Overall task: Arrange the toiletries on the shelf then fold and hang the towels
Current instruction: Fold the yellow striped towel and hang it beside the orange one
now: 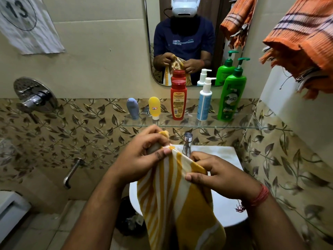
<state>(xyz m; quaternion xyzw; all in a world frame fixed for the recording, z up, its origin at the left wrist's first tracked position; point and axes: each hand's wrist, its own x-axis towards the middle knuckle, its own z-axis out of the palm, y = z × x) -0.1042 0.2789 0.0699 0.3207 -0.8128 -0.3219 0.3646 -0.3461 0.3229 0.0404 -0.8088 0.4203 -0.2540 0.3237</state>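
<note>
A: Bathroom, leaf-patterned tile wall, white basin (223,212) with chrome tap (187,144) below. Head view only. What's on the clear glass shelf (252,125)?

B: Five upright, left to right: grey-blue squeeze tube (132,108), yellow squeeze tube (154,108), red flip-cap bottle (178,100), white-and-blue pump bottle (204,101), green pump bottle (231,95). Mirror (185,38) behind them.

A: Hands?

B: Left hand (144,156) grips top edge of yellow-and-white striped towel (173,204), fingers curled round the bunched cloth. Right hand (219,175) pinches same edge, thumb on top. Towel hangs down over the basin.

A: Other towel?

B: Orange striped fringed towel (304,44) hangs upper right, well apart from the hands.
</note>
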